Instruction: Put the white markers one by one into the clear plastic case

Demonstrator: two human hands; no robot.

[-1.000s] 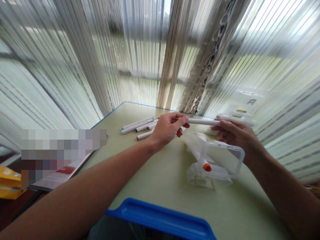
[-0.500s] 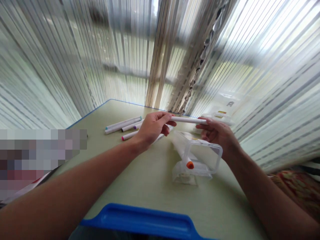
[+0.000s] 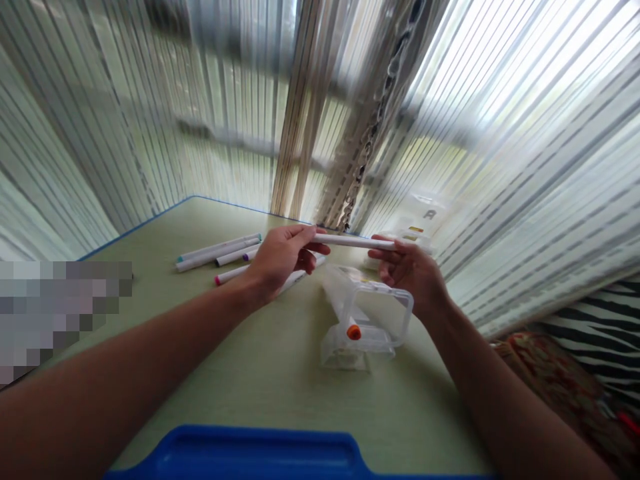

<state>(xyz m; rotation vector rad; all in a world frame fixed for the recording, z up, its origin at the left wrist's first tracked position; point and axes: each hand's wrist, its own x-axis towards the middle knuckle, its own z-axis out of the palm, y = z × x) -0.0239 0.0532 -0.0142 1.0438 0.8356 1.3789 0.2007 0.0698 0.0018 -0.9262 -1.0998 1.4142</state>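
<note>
A white marker [image 3: 345,241] is held level above the table, one end in my left hand [image 3: 285,259] and the other in my right hand [image 3: 407,267]. Both hands are closed on it with thumb and fingers. Just below and between them lies a clear plastic case [image 3: 380,307], its open end facing me. Inside the case is a marker with an orange tip [image 3: 353,331]. Several white markers [image 3: 220,252] with coloured ends lie on the table beyond and beside my left hand, partly hidden by it.
The pale green table [image 3: 250,380] has a blue edge and a blue moulded tray [image 3: 255,453] at the front. Another clear plastic container [image 3: 423,230] stands behind my right hand. Striped sheer curtains [image 3: 225,120] hang at the back. Zebra-patterned fabric [image 3: 595,327] is at right.
The whole view has shifted, so everything sits further left in the picture. Both hands keep the same hold on the white marker; the case and other markers stay in place.
</note>
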